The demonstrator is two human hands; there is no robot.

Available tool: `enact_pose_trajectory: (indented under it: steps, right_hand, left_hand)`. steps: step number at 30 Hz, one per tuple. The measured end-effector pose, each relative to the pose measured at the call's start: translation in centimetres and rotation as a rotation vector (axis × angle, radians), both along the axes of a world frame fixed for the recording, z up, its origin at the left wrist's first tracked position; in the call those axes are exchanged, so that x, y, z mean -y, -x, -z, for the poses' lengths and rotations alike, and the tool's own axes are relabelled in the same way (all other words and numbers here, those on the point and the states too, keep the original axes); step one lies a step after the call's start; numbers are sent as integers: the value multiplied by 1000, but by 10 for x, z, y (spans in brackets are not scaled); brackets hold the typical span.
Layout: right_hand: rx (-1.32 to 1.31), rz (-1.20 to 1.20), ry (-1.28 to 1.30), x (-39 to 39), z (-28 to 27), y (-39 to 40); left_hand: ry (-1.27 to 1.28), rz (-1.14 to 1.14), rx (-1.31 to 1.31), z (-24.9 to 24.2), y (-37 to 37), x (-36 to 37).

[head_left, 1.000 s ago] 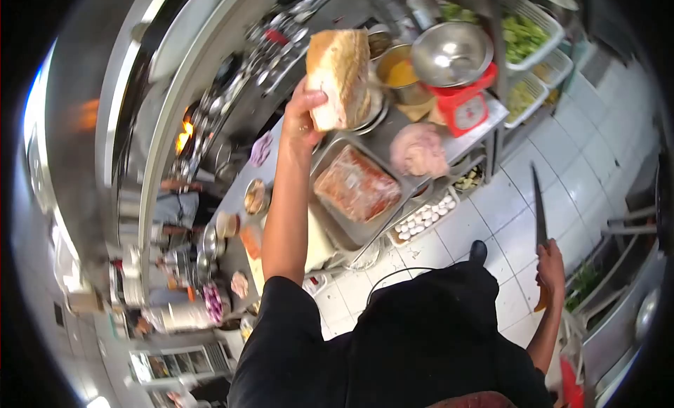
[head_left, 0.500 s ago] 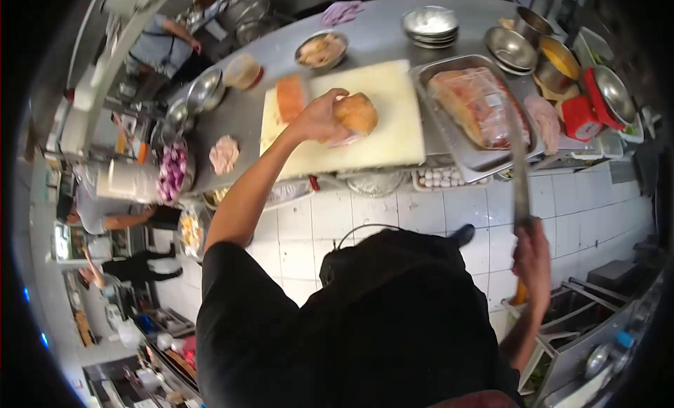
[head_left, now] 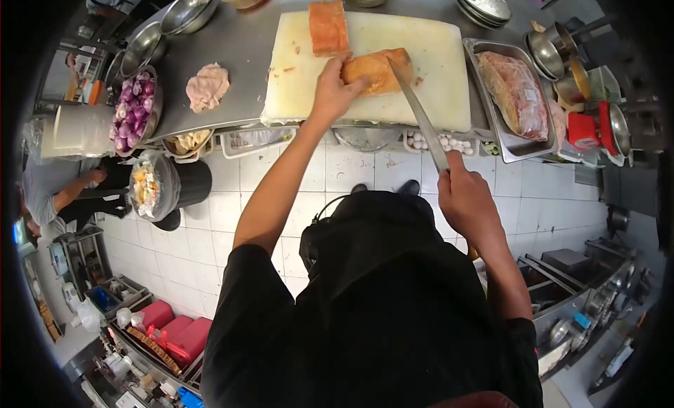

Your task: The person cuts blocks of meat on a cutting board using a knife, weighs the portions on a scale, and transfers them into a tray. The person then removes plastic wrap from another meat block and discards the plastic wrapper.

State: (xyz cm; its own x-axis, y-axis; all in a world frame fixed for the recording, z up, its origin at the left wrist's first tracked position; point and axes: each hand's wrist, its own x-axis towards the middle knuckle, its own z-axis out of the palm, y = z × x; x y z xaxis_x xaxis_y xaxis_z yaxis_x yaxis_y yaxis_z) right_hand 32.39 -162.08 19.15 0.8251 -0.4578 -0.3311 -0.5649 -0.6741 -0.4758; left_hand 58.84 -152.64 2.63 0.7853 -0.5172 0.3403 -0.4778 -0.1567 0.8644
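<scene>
The left hand is at the left end of a golden-brown block of meat, its fingers gripping that end, with the thumb along the side nearer the body. The block lies on a white cutting board, toward the right of its middle. The right hand has its fingers closed around the handle of a long knife (only a little of that handle shows, down by the wrist). The blade slants up and to the left, and its tip end meets the block's right part; whether the edge has gone in, I cannot tell.

Just beyond the left hand, an orange-red slab lies on the board. The board rests on a metal desk. To its right stands a metal tray with a large cut of raw meat in plastic wrap, and farther right a red scale. To the board's left lie a pale piece of raw meat and, at the desk's edge, a bowl of purple onions. Below the desk's near edge, white eggs sit in a container. Another person is at the far left, well apart from both hands.
</scene>
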Motion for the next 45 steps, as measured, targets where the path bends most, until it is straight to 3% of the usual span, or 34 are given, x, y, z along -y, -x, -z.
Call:
enact_pose_trajectory:
  steps: [1, 8, 25, 30, 34, 36, 43, 45]
  right_hand:
    - [-16, -12, 33, -3, -1, -4]
    - [-59, -48, 127, -14, -9, -19]
    - [-163, 7, 121, -28, -15, -33]
    - [-189, 9, 144, -31, -15, -38]
    - [-224, 30, 145, -32, -18, -44]
    - [-255, 18, 147, -29, -16, -47]
    - [-141, -86, 199, -10, 10, -84]
    - [-286, 58, -30, -6, 8, -108]
  left_hand:
    - [66, -7, -119, 7, 3, 3]
    - [66, -46, 10, -4, 10, 10]
    - [143, -103, -134, -1, -12, -5]
    - [50, -101, 102, -9, 1, 19]
    - [132, -118, 111, 4, 3, 41]
    - [143, -161, 259, 8, 5, 45]
    - [166, -106, 257, 8, 2, 44]
    - [138, -117, 258, 8, 1, 43]
